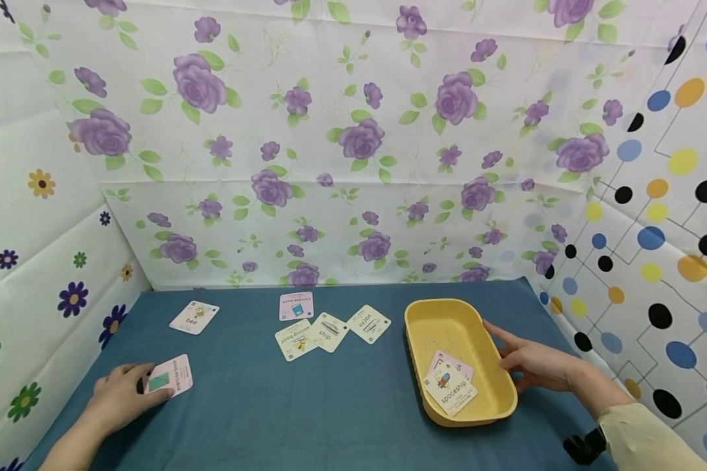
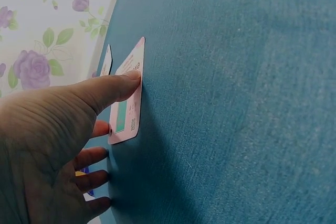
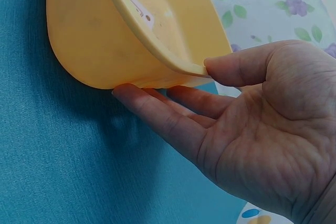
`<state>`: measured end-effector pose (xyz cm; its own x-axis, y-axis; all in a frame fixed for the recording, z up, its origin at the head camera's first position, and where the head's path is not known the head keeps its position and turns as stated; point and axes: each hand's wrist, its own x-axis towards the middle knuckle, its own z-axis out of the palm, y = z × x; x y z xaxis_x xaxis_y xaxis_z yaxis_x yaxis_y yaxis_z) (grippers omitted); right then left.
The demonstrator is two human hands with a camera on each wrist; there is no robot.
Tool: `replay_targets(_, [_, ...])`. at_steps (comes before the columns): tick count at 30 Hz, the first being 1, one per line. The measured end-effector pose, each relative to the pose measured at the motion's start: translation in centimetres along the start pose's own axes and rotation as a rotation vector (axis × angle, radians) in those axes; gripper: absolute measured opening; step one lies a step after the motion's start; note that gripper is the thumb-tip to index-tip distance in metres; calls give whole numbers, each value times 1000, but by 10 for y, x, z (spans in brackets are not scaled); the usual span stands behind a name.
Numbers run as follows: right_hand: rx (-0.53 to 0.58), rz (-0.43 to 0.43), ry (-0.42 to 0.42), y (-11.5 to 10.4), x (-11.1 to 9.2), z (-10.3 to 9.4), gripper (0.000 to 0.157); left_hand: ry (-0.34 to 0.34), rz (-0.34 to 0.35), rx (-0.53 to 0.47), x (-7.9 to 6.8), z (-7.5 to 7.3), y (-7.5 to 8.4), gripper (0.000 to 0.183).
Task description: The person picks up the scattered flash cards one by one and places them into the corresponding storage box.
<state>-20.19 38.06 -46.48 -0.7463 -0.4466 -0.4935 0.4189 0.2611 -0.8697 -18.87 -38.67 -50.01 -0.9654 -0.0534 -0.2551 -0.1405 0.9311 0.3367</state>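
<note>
My left hand [image 1: 118, 396] pinches a pink picture card [image 1: 175, 375] reading "exercise book", with the thumb over its face and a fingertip at its edge; the other fingers spread beside it. In the left wrist view the same card [image 2: 126, 114] stands at a slant, throwing a shadow on the cloth. My right hand [image 1: 536, 363] holds a yellow plastic basket [image 1: 497, 386] by its right side. As the right wrist view shows, the thumb lies on the rim and the fingers are against the outside. Inside the basket a "spaceship" card [image 1: 450, 389] overlaps a pink card [image 1: 461, 365].
On the blue cloth [image 1: 306, 412] lie a "bee" card [image 1: 194, 317], a pink "Chinese book" card [image 1: 296, 306], a "sailing boat" card [image 1: 294, 341], a "ship" card [image 1: 328, 331] and a "yacht" card [image 1: 369, 324]. Patterned sheets [image 1: 330, 229] enclose the back and sides.
</note>
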Motion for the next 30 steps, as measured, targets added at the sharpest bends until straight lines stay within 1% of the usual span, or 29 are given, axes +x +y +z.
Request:
replay_targets(4, [-2,1,1,-1,0,0,96,7,1,-18,1,-1,0,113])
replay_targets(10, [-3,2,-1,-1,0,1,95,21,1,-36,0,-1,1,108])
replay_targets(14, [-8,1,4,-1,-1,2,95,32,2,-28,-1,-2,2,107])
replay_targets(19, [-6,1,6,-1,-1,1,96,47,19,-16,0,-4,3,107])
replay_targets(27, [-7,-2,-13,0,0,-1,95,21,12,-8,1,-6,0,110])
replay_targets(30, [-7,-2,-17,0,0,-1,95,37,29,-16,1,-7,-2,101])
